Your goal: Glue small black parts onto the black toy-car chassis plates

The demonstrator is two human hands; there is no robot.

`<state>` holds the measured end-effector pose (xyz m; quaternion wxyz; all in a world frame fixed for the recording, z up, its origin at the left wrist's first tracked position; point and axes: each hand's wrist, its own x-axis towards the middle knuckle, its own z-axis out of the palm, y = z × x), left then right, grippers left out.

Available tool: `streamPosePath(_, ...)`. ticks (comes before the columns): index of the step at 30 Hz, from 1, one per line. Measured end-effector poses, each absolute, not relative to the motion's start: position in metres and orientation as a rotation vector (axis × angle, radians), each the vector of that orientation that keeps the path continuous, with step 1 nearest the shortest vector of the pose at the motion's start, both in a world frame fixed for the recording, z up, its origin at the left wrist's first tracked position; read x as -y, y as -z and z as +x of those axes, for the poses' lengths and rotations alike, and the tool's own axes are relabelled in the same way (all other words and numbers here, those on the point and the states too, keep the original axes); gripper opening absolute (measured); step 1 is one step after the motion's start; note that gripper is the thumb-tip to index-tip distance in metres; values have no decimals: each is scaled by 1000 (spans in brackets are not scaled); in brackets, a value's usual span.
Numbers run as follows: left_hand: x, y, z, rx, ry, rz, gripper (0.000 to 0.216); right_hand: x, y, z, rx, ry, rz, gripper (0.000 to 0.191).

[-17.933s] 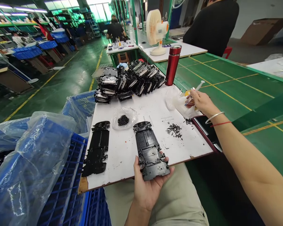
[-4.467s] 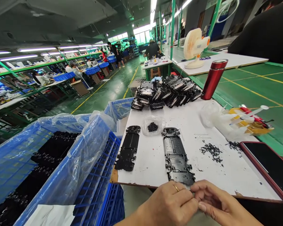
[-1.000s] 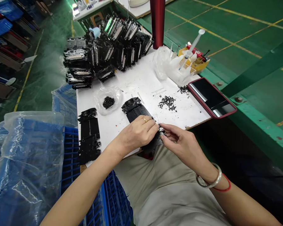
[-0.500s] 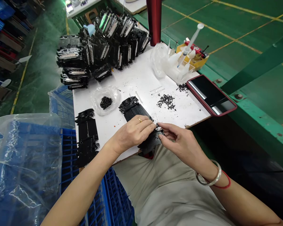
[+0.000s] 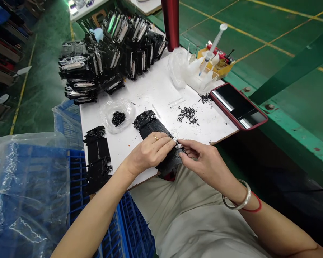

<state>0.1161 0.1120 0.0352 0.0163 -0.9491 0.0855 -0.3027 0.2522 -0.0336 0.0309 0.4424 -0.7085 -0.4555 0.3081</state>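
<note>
Centre frame, a black chassis is seemingly steadied by left hand and right hand — fingers narrowed, anything pinched hidden.

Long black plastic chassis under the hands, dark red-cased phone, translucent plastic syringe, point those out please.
Long black plastic chassis (image 5: pixel 156 127), head view: its uncovered far section.
Dark red-cased phone (image 5: pixel 238 106), head view: its screen.
Translucent plastic syringe (image 5: pixel 207 58), head view: its barrel.

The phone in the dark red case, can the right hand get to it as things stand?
Probably yes: the right hand is not far from the phone, and nothing seems to stand between them, though it is busy at the black chassis.
</note>
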Motion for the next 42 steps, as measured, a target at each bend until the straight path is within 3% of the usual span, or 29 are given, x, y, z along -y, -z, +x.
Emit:
streamPosePath(16, -109, -35, 118, -240, 947, -2966, 15, 32, -27, 255, 1111, -763, -1706, 37)
streamPosePath(30, -104, -38, 121, -82, 744, -2893, 20, 30, -18, 264, 1078, -752, -1693, 33)
streamPosePath(42, -106, -32, 121, -118, 807, -2855, 23, 30, -9, 271, 1206, -786, -1783, 42)
